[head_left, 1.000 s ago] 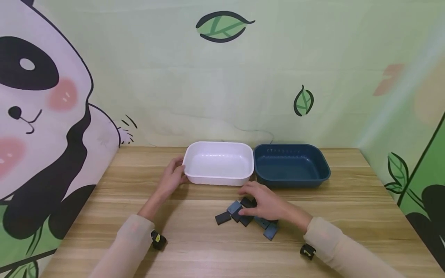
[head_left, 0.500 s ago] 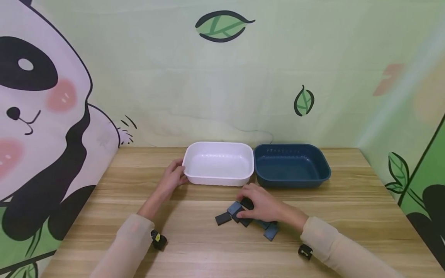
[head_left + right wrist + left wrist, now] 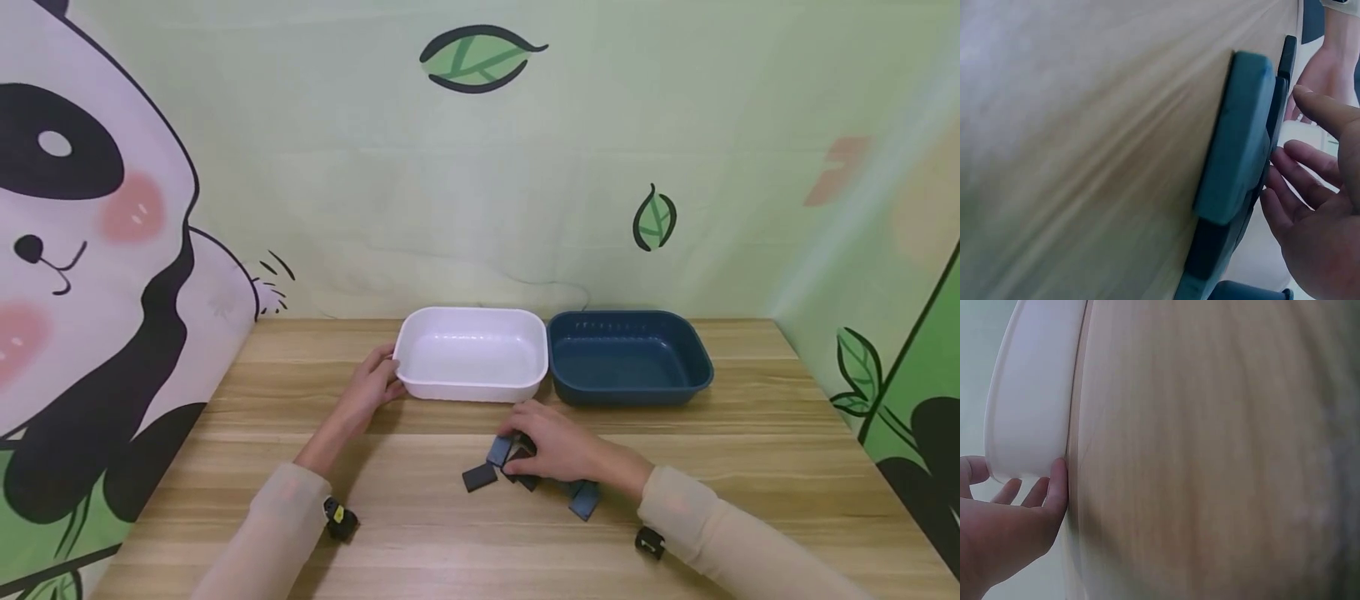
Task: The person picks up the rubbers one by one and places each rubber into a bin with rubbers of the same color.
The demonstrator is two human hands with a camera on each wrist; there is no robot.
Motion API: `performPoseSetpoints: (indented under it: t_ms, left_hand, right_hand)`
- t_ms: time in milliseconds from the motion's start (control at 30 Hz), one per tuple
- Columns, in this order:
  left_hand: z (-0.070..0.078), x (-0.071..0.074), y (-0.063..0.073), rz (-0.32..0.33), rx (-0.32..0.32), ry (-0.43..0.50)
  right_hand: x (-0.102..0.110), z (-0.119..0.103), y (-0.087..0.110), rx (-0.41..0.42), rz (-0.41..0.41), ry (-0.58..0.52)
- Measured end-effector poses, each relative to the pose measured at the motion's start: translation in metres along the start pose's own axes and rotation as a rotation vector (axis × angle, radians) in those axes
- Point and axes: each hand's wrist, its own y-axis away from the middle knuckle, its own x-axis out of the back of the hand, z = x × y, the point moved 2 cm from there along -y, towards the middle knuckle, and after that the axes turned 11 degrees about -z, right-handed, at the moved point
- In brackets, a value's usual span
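Observation:
My left hand [image 3: 369, 390] rests at the left end of a white rectangular bin [image 3: 471, 391]. In the left wrist view its thumb is at the rim and its fingertips touch the end wall. In the head view my right hand [image 3: 564, 450] arches over a cluster of small flat domino-like tiles, thumb and fingers spread. Among them are a black tile [image 3: 480, 477] at the left, a blue tile [image 3: 499, 451] by the fingers and another blue tile [image 3: 584, 502] in front. Fingertips meet the pile's edge in the right wrist view; the palm hides several tiles.
A dark blue bin [image 3: 633, 395] stands against the white bin's right side. Both bins are near the back of the wooden table [image 3: 420, 525], before a printed cloth backdrop [image 3: 337, 167].
My right hand has shifted left and slightly toward me over the tiles. The blue tile by its fingers and the black tile have slid a little left. The left hand stays at the white bin.

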Motion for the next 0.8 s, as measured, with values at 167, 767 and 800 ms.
performPoseSetpoints:
  t_ms: [167,767,800]
  left_hand:
    - [0.001,0.000,0.000,-0.002,-0.005,0.007]
    - [-0.003,0.005,-0.001,-0.049,0.016,0.039]
    - [-0.003,0.005,0.000,-0.051,0.014,0.037]
  right_hand:
    - [-0.003,-0.002,-0.005,0.005,-0.012,-0.017]
    - [-0.009,-0.014,-0.018,-0.107,0.021,-0.010]
    - [-0.010,-0.014,-0.018,-0.109,0.025,-0.003]
